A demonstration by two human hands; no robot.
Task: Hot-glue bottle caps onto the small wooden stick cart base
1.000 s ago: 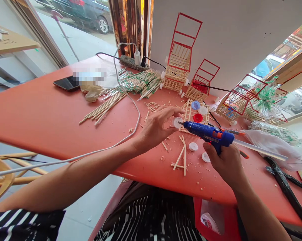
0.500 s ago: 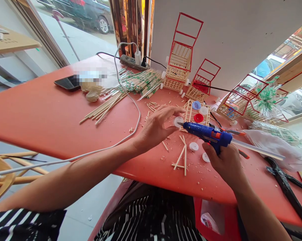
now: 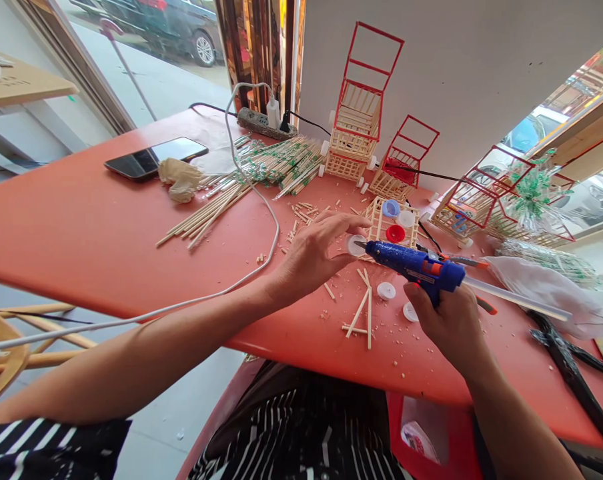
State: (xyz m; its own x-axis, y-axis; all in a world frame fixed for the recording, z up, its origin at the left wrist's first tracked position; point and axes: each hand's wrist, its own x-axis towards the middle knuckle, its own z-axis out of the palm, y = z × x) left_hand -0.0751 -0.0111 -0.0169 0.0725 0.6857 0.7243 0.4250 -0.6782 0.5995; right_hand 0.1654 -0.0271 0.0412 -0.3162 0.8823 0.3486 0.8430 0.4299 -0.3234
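Right hand [image 3: 451, 323] nearest me, wrapped tight round the grip of the blue glue gun [image 3: 415, 263], clear glue stick poking out the back toward the right. Can't tell whether the trigger finger is squeezing.

Nozzle tip sits right at the white cap [image 3: 355, 244]. Left hand [image 3: 314, 253] pinches that cap between thumb and fingertips, other fingers fanned out above it, just off the red table [image 3: 81, 227]. Cap is between the loose stick frame [image 3: 361, 310] lying flat in front of me and the small stick tray [image 3: 394, 223] holding blue, white and red caps.

My read on doing this well: keep the cap pinched by its rim so fingertips stay off the spot the nozzle is feeding; hot glue there would burn or smear. A small bead at the centre looks enough, and the nozzle should lift off cleanly to avoid stringing. Hold the cap level till the glue is where I want it.

Two more white caps [image 3: 385, 290] lie on the table under the gun. Black cutters [image 3: 566, 363] to the far right.

Further out: bundle of bamboo sticks [image 3: 216, 207], white cable [image 3: 266, 220] running to a power strip [image 3: 264, 123], a phone [image 3: 154, 158], and finished red-framed stick carts [image 3: 359, 113] against the wall.
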